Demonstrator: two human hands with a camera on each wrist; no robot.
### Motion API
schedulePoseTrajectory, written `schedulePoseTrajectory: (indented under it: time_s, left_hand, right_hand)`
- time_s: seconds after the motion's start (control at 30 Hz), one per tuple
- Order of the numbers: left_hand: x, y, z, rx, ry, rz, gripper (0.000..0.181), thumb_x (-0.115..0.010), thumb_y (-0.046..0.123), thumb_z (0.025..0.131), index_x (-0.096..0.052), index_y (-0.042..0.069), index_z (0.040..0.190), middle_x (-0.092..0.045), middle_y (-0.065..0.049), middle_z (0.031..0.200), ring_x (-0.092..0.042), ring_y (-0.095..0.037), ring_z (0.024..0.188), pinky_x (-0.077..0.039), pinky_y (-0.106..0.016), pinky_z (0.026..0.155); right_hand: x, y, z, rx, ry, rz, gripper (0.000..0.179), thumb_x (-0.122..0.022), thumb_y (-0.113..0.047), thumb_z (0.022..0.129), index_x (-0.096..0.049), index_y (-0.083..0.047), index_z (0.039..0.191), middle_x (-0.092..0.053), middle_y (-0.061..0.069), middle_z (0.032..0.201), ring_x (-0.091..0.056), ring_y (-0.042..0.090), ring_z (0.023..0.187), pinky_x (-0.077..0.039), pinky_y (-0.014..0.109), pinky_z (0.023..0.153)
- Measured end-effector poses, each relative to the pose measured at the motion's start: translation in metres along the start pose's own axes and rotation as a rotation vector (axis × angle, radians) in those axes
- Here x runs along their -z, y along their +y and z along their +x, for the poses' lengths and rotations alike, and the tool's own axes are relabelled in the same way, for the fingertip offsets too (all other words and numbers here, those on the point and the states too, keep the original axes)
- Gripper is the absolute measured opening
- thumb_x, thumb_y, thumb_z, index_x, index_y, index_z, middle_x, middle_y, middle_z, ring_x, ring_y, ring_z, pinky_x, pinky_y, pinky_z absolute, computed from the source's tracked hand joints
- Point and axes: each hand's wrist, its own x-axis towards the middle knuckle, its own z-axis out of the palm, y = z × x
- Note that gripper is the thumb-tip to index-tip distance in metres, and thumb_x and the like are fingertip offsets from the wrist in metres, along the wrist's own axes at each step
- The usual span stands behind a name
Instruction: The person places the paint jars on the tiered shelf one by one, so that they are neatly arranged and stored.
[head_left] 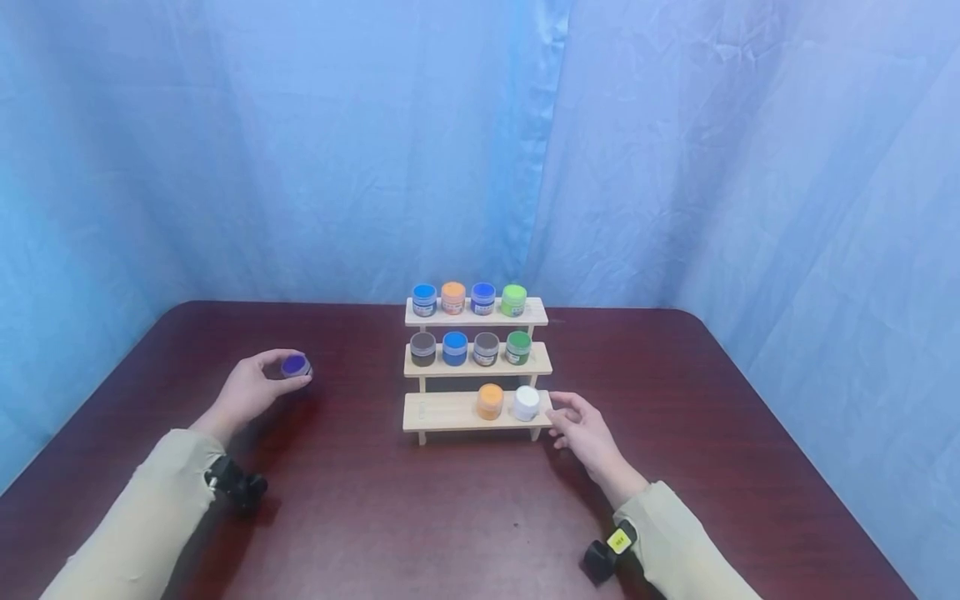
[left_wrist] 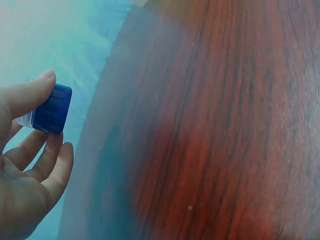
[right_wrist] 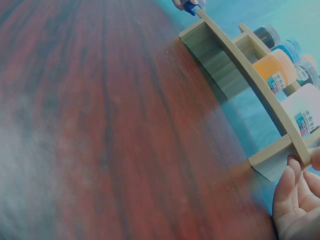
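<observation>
In the head view my left hand [head_left: 251,387] pinches a small paint jar with a purple lid [head_left: 296,366] between thumb and fingers, at the left of the table. The left wrist view shows this jar [left_wrist: 52,109] as deep blue, tilted on its side. My right hand [head_left: 588,437] grips the right end of the lowest shelf of a three-tier wooden stand [head_left: 442,412]. In the right wrist view its fingers [right_wrist: 285,190] curl at the shelf's end. On that shelf, toward the right, stand an orange paint jar [head_left: 490,402] and a white paint jar [head_left: 526,403].
Several jars stand on the middle shelf, among them a green one [head_left: 518,348]. The top shelf bears several more, including a light green one [head_left: 513,301]. A dark red wooden table [head_left: 450,517] lies beneath, with blue curtains [head_left: 360,150] behind and beside it.
</observation>
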Motion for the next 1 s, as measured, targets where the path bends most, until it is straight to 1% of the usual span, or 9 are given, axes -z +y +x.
schedulePoseTrajectory:
  time_s: [0.17, 0.27, 0.37, 0.47, 0.53, 0.67, 0.83, 1.0]
  left_hand:
    - [0.002, 0.006, -0.002, -0.019, 0.008, 0.022, 0.057, -0.070, 0.031, 0.082, -0.052, 0.000, 0.126, -0.056, -0.027, 0.123, -0.052, -0.038, 0.110, -0.044, -0.053, 0.094]
    - [0.002, 0.008, -0.004, -0.046, 0.021, 0.058, 0.053, -0.071, 0.028, 0.082, -0.055, -0.001, 0.123, -0.059, -0.027, 0.117, -0.056, -0.036, 0.103, -0.047, -0.050, 0.089]
    - [0.000, 0.009, -0.006, -0.087, 0.033, 0.099, 0.049, -0.072, 0.024, 0.080, -0.057, -0.001, 0.119, -0.063, -0.025, 0.109, -0.060, -0.031, 0.092, -0.051, -0.041, 0.080]
    - [-0.003, 0.011, -0.009, -0.121, 0.042, 0.114, 0.045, -0.073, 0.020, 0.079, -0.060, -0.001, 0.116, -0.066, -0.023, 0.102, -0.060, -0.025, 0.084, -0.049, -0.030, 0.071]
    - [-0.005, 0.012, -0.011, -0.135, 0.049, 0.114, 0.044, -0.074, 0.020, 0.077, -0.061, -0.001, 0.114, -0.066, -0.022, 0.102, -0.060, -0.024, 0.084, -0.047, -0.026, 0.069]
    - [-0.010, 0.017, -0.016, -0.153, 0.054, 0.104, 0.043, -0.075, 0.019, 0.077, -0.062, 0.000, 0.113, -0.067, -0.021, 0.103, -0.059, -0.023, 0.084, -0.046, -0.024, 0.070]
    - [-0.015, 0.026, -0.022, -0.172, 0.049, 0.055, 0.043, -0.075, 0.016, 0.076, -0.062, 0.001, 0.114, -0.067, -0.020, 0.102, -0.061, -0.021, 0.081, -0.047, -0.018, 0.066]
    - [-0.023, 0.035, -0.028, -0.202, 0.052, 0.036, 0.042, -0.076, 0.015, 0.076, -0.063, 0.002, 0.113, -0.067, -0.019, 0.104, -0.063, -0.023, 0.087, -0.048, -0.017, 0.069]
  right_hand:
    - [0.000, 0.000, 0.000, -0.001, -0.004, 0.003, 0.037, -0.053, -0.006, 0.091, -0.047, 0.000, 0.128, -0.061, -0.002, 0.079, -0.053, 0.011, 0.068, -0.048, 0.021, 0.054]
    - [0.001, 0.000, -0.001, 0.001, -0.006, 0.004, 0.038, -0.053, -0.005, 0.091, -0.047, 0.000, 0.128, -0.060, -0.002, 0.079, -0.053, 0.011, 0.068, -0.048, 0.021, 0.054]
    - [0.001, 0.000, 0.000, 0.002, -0.004, 0.002, 0.037, -0.052, -0.005, 0.091, -0.047, 0.000, 0.128, -0.060, -0.002, 0.079, -0.053, 0.011, 0.068, -0.048, 0.021, 0.054]
    - [0.001, 0.000, 0.000, 0.005, -0.005, -0.003, 0.037, -0.052, -0.005, 0.091, -0.048, 0.000, 0.128, -0.060, -0.002, 0.079, -0.053, 0.011, 0.068, -0.048, 0.021, 0.054]
    - [0.001, 0.000, 0.000, 0.007, -0.009, -0.006, 0.037, -0.052, -0.005, 0.091, -0.047, 0.000, 0.128, -0.060, -0.002, 0.078, -0.053, 0.011, 0.068, -0.048, 0.021, 0.055]
    - [0.001, 0.000, -0.001, 0.007, -0.008, -0.009, 0.038, -0.052, -0.006, 0.092, -0.047, 0.000, 0.129, -0.060, -0.002, 0.078, -0.053, 0.011, 0.068, -0.049, 0.021, 0.054]
    - [0.000, 0.000, 0.000, 0.001, -0.001, 0.003, 0.038, -0.052, -0.006, 0.091, -0.047, 0.000, 0.128, -0.060, -0.003, 0.078, -0.053, 0.011, 0.067, -0.049, 0.021, 0.054]
    - [-0.001, -0.001, 0.000, -0.003, 0.001, 0.001, 0.038, -0.053, -0.006, 0.091, -0.047, 0.000, 0.128, -0.060, -0.003, 0.078, -0.053, 0.011, 0.067, -0.048, 0.021, 0.054]
